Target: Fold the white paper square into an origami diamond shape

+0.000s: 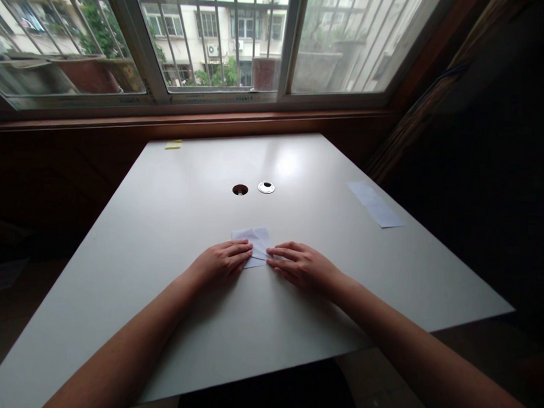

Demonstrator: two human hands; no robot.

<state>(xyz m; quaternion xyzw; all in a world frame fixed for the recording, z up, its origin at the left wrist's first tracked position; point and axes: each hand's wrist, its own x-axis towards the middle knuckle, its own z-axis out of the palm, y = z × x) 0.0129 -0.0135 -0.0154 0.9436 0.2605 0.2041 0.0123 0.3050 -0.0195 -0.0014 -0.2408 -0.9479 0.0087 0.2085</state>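
A small folded piece of white paper (255, 240) lies on the white table (162, 271) in front of me. My left hand (220, 263) rests flat on its left part, fingers stretched out and pressing down. My right hand (302, 266) lies flat on its right part, fingers extended toward the left hand. The fingertips of both hands nearly meet over the paper. Part of the paper is hidden under the fingers.
A round cable hole (240, 190) and its white cap (266, 187) sit beyond the paper. A strip of white paper (375, 204) lies at the right. A yellow note (173, 144) is at the far edge. A window runs behind the table.
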